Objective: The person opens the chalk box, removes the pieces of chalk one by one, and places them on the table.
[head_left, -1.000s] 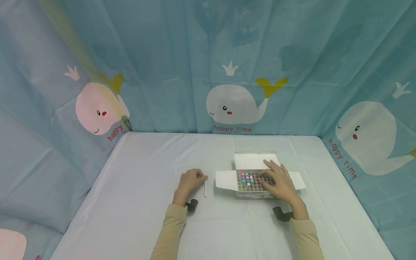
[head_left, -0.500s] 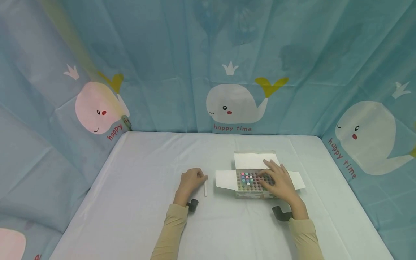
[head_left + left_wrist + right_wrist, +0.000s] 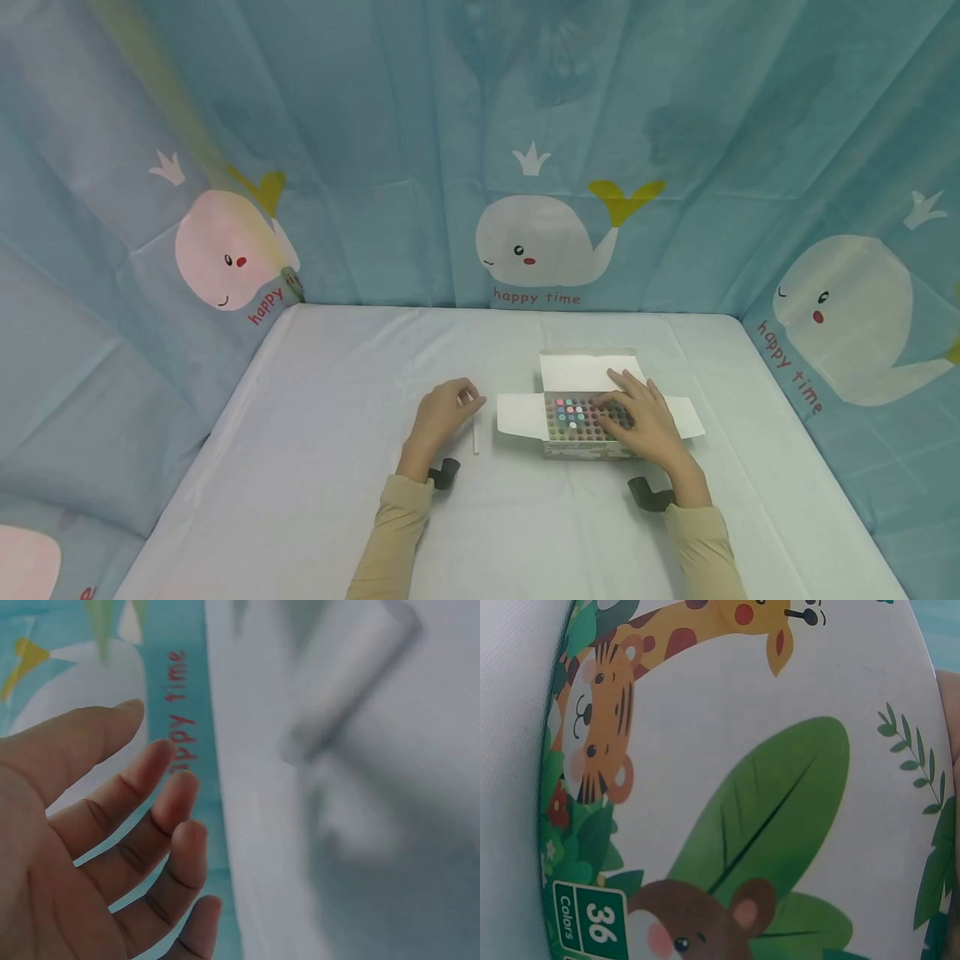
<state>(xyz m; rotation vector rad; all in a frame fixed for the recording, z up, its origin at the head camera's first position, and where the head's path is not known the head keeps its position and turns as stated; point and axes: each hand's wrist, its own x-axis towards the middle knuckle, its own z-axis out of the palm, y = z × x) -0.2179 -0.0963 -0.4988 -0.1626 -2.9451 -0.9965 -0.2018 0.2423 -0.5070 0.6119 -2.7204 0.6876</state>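
White stick [image 3: 476, 437], one: on worktop [image 3: 300, 467], just beside left grip [image 3: 442, 414]; fingers parted, nothing held. Right grip [image 3: 647, 418]: thumb and forefinger apart over holed box [image 3: 573, 451], nothing visibly held. Risk: stick may roll if brushed.

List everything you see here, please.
Covered table: one, white, centre.
Backdrop: one, blue, behind and around.
Whale prints: three plainly seen, pale, on the backdrop.
Box: one, white with printed animals, opened, right of centre.
Coloured tips: about nine, pink, blue, teal, white, inside the box.
Stick: one, white, left of the box.
Wrist devices: two, black, nearer than the box.
Sleeves: two, beige, lower edge.
Left hand: one, bare, beside the stick.
Right hand: one, bare, over the box.
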